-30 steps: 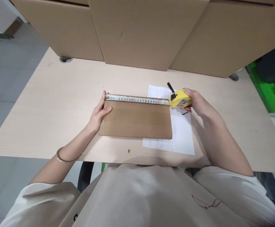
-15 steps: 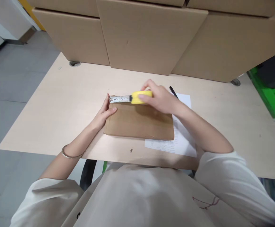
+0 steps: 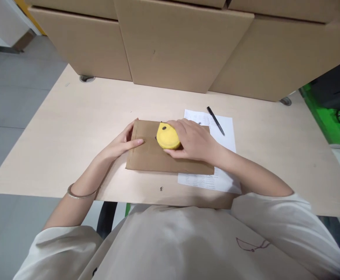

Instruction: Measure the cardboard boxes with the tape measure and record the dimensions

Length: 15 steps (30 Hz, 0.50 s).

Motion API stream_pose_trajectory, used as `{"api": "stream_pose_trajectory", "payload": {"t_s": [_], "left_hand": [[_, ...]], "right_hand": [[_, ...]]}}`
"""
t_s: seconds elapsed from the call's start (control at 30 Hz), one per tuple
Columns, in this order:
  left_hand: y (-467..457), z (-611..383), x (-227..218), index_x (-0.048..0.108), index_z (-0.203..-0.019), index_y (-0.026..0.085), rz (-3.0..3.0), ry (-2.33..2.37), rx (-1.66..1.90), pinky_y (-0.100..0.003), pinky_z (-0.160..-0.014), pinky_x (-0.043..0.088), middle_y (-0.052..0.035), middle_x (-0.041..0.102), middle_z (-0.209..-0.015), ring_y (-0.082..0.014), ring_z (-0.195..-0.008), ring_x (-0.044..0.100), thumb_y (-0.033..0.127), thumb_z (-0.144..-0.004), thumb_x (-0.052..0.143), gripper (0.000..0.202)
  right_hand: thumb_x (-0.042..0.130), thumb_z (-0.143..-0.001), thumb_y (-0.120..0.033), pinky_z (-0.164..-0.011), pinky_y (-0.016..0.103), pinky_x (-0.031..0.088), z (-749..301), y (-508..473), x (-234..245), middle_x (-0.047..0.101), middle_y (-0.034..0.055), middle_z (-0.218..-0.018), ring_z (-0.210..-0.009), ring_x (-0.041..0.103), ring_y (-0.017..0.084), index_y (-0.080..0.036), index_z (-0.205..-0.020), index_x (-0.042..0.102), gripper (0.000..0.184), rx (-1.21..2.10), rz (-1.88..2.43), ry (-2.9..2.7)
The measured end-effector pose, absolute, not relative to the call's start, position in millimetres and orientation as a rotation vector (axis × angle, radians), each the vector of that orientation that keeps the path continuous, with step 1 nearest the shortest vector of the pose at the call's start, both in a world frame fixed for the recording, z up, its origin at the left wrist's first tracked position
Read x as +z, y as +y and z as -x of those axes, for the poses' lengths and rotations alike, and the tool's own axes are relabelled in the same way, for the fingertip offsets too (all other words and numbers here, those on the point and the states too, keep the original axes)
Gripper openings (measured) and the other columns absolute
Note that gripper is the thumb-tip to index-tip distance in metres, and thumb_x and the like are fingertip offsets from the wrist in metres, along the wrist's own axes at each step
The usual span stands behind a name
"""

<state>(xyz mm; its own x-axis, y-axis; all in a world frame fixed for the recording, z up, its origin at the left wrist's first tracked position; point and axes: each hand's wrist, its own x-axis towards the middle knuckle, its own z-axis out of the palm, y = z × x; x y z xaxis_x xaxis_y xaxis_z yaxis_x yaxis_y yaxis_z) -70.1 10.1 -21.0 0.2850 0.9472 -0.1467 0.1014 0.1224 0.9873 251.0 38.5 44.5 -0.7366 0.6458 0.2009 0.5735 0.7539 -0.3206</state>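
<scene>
Large cardboard boxes [image 3: 184,42] stand in a row along the far edge of a pale wooden desk [image 3: 70,128], with grey floor off to the left and a green crate [image 3: 330,116] at the right. Near the middle of the desk lies a flat brown cardboard piece [image 3: 146,157], its right part resting over a printed white sheet [image 3: 225,132]. A black pen [image 3: 215,115] lies across the top of that sheet, apart from both hands.

The right hand [image 3: 193,140] is closed around a yellow tape measure [image 3: 166,137], fingers curled over its far side and thumb underneath, and holds it on or just above the upper middle of the cardboard; from this angle I cannot tell whether the case is touching the surface. No blade shows outside the case, so the tape looks fully wound in. The left hand [image 3: 120,144] lies on the cardboard's left end, fingers loosely spread and flat, thumb pointing across the top face, pinning it rather than gripping anything.

Judging by how things lie, any reading along the cardboard's long edge seems finished, since the tape is retracted. The pen is untouched and the sheet half covered, so writing a figure down, or measuring the short side, looks like what is left.
</scene>
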Motion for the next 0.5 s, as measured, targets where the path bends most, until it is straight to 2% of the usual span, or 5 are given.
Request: {"api": "stream_pose_trajectory", "payload": {"t_s": [0.1,0.27,0.33,0.4,0.5], "left_hand": [[9,70,-19,0.045,-0.193,0.029,-1.265,1.112,0.85,-0.067,-0.149,0.047,-0.0176,0.051,-0.198,-0.0561,-0.186,0.04,0.07,-0.089,0.103,0.126],[6,71,-19,0.046,-0.194,0.031,-1.22,1.155,0.844,-0.066,-0.148,0.048,-0.0157,0.049,-0.199,-0.0577,-0.187,0.039,0.072,-0.086,0.104,0.129],[6,72,-20,0.042,-0.195,0.033,-1.202,1.175,0.833,-0.067,-0.148,0.048,-0.0156,0.048,-0.2,-0.0573,-0.187,0.039,0.072,-0.087,0.103,0.13],[5,73,-21,0.039,-0.197,0.034,-1.191,1.192,0.827,-0.068,-0.148,0.048,-0.0155,0.046,-0.201,-0.0572,-0.187,0.037,0.073,-0.087,0.103,0.133],[5,75,-23,0.039,-0.196,0.035,-1.198,1.198,0.824,-0.068,-0.149,0.047,-0.0139,0.046,-0.202,-0.0567,-0.188,0.035,0.073,-0.088,0.102,0.131]], "right_hand": [[0.075,-0.111,-0.062,-0.105,0.068,0.064,-261,23,37,0.085,0.0252,-0.141,-0.123,0.079,0.051,-0.018,-0.168,0.068,0.072,0.313,1.023,-2.601],[0.07,-0.109,-0.086,-0.124,0.075,0.053,-282,29,44,0.084,0.0243,-0.146,-0.133,0.075,0.053,-0.02,-0.166,0.069,0.087,0.318,1.04,-2.492],[0.062,-0.115,-0.081,-0.117,0.069,0.057,-310,51,46,0.085,0.0219,-0.135,-0.125,0.078,0.049,-0.022,-0.15,0.074,0.07,0.332,1.214,-2.34],[0.058,-0.12,-0.072,-0.107,0.063,0.06,-345,79,41,0.083,0.0198,-0.109,-0.112,0.08,0.046,-0.024,-0.123,0.076,0.052,0.298,1.582,-2.143],[0.068,-0.115,-0.065,-0.103,0.068,0.057,-391,114,19,0.071,0.0189,-0.082,-0.105,0.079,0.053,-0.026,-0.09,0.063,0.047,0.255,2.154,-2.043]]}}
